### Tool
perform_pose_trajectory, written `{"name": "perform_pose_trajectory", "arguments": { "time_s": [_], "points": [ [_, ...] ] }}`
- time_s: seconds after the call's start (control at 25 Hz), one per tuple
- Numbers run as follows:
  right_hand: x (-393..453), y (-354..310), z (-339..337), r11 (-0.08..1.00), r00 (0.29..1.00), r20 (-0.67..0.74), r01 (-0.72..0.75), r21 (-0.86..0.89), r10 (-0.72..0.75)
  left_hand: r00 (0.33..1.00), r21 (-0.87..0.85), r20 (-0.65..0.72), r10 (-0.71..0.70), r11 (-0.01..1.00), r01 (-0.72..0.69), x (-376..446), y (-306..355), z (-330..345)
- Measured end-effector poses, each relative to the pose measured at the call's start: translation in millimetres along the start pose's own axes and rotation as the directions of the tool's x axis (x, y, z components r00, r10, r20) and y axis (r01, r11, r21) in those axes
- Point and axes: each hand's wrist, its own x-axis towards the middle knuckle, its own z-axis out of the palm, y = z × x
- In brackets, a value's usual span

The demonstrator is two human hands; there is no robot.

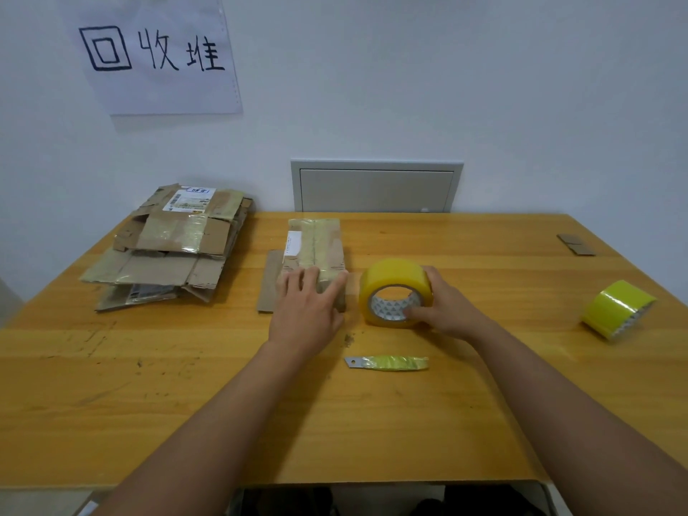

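Right hand gripped the tape roll, fingers curled over its right side, thumb at the core. Roll stood on edge mid-bench, just right of the box. Left hand lay flat on the box's near end, fingers straight, thumb along its right side. Box sat on a cardboard sheet, toward the far edge. Knife lay near the roll, on its near-edge side. Second roll sat by the right edge. Flattened cartons were stacked at the far left corner.

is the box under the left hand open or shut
Shut: the box has its top flaps flat and sealed along the seam.
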Motion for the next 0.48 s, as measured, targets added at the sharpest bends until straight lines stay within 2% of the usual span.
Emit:
{"name": "perform_pose_trajectory", "arguments": {
  "time_s": [0.08, 0.2, 0.28, 0.4, 0.48],
  "points": [
    [1.7, 2.8, -1.8, 1.000, 0.999, -0.043, 0.025, 0.009, -0.025, 1.000, -0.024, -0.013, -0.006, 1.000, 0.005, 0.0, -1.2, -0.5],
    [5.1, 5.7, -6.0, 0.992, 0.955, -0.282, 0.061, -0.107, -0.089, 1.000, -0.039, 0.004, -0.009, 0.999, 0.009, -1.6, -4.2, -0.8],
    [4.3, 10.2, -1.8, 0.984, 0.920, -0.378, 0.036, -0.174, -0.101, 1.000, -0.048, 0.000, -0.022, 0.999, 0.022, -1.9, -3.9, -0.2],
    [1.8, 10.7, 11.2, 1.000, 0.893, -0.449, -0.003, -0.030, -0.011, 1.000, -0.052, 0.000, -0.031, 0.998, 0.031, -0.4, -0.5, -1.0],
    [1.4, 9.7, 15.6, 0.994, 0.898, -0.433, -0.031, 0.105, 0.074, 1.000, -0.036, -0.011, -0.028, 0.999, 0.028, 0.0, 1.2, 0.0]
  ]
}}
